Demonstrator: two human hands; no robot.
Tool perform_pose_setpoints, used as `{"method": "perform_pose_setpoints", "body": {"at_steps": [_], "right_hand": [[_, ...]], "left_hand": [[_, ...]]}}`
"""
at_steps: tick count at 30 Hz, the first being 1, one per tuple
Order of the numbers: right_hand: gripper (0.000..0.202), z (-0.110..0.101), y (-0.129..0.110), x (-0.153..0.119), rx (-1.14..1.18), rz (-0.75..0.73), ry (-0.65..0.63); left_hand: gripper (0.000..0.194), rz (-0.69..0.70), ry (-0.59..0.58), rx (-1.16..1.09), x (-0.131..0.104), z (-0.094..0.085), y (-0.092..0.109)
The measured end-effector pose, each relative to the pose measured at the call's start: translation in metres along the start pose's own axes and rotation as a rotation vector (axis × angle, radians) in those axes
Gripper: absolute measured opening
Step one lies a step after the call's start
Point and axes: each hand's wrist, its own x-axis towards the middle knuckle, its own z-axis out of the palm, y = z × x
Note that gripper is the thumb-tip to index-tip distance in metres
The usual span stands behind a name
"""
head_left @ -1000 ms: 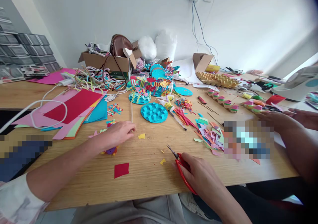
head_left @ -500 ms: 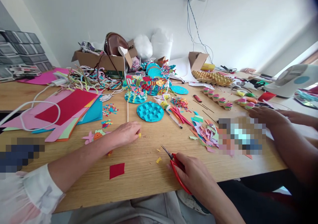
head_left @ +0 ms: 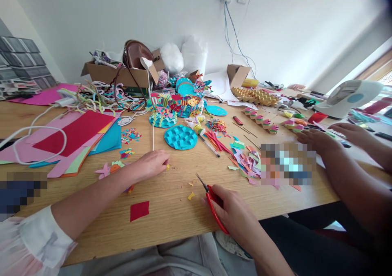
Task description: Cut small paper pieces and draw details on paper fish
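Bearings: clock read from the left hand (head_left: 152,164), 12 toward the wall (head_left: 153,18); scene spread over a wooden worktop (head_left: 171,221).
Paper sheets (head_left: 80,130): layered stack, well out at 10 o'clock; red uppermost, with pink, green, orange and blue showing.
Paper fish (head_left: 115,168): 9 o'clock; pink tail, orange body, partly hidden behind the left forearm.
Confetti (head_left: 131,135): 11 o'clock, two small multicoloured heaps.
Red paper piece (head_left: 139,211): flat, four-sided, between 6 and 7, near the front edge.
Left hand: palm down, low at the worktop, fingers bunched; cannot tell whether the grip is clamped on anything.
Yellow scrap (head_left: 168,167): 3 o'clock, right at the left fingertips; touching or just beside, unclear.
Blue disc (head_left: 180,137): 2 o'clock; lies flat, wavy raised top.
Yellow offcuts (head_left: 191,196): 4 o'clock, near the scissors.
Scissors (head_left: 211,204): 4 o'clock; red handles, slim dark blades nearly together, tips aimed around 11.
Right hand (head_left: 231,210): 4 o'clock; grip clamped on the scissors' handles.
Mixed offcuts (head_left: 246,161): 3 o'clock, loose pile of pink, green, orange and lilac.
Co-worker's hand (head_left: 320,142): 3 o'clock, farther out beyond that pile.
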Motion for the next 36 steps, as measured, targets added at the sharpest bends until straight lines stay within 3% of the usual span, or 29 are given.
{"method": "perform_pose_setpoints", "body": {"at_steps": [8,13,21,25,29,31,33,36], "right_hand": [[0.026,0.013,-0.003,0.017,0.709,0.034,0.090],[0.029,0.020,-0.023,0.031,1.055,-0.016,0.104],[0.030,0.024,-0.034,0.033,1.144,-0.013,0.096],[0.030,0.025,-0.036,0.032,1.180,-0.025,0.162],[0.023,0.027,-0.035,0.032,1.074,-0.058,0.274],[0.016,0.028,-0.035,0.030,0.955,-0.085,0.332],[0.009,0.028,-0.035,0.028,0.837,-0.123,0.366],[0.006,0.028,-0.038,0.025,0.738,-0.150,0.384]], "left_hand": [[0.015,-0.007,0.118,-0.056,-0.018,-0.016,0.030],[0.014,0.150,0.258,-0.180,-0.036,-0.011,0.055],[0.018,0.239,0.437,-0.242,-0.044,0.000,0.069],[0.010,0.119,0.384,-0.448,-0.044,0.002,0.070],[0.028,-0.064,0.286,-0.932,-0.043,0.011,0.071],[0.026,-0.101,0.224,-1.138,-0.042,0.014,0.072],[0.019,-0.115,0.176,-1.217,-0.042,0.016,0.072],[0.017,-0.109,0.171,-1.164,-0.043,0.017,0.072]]}}
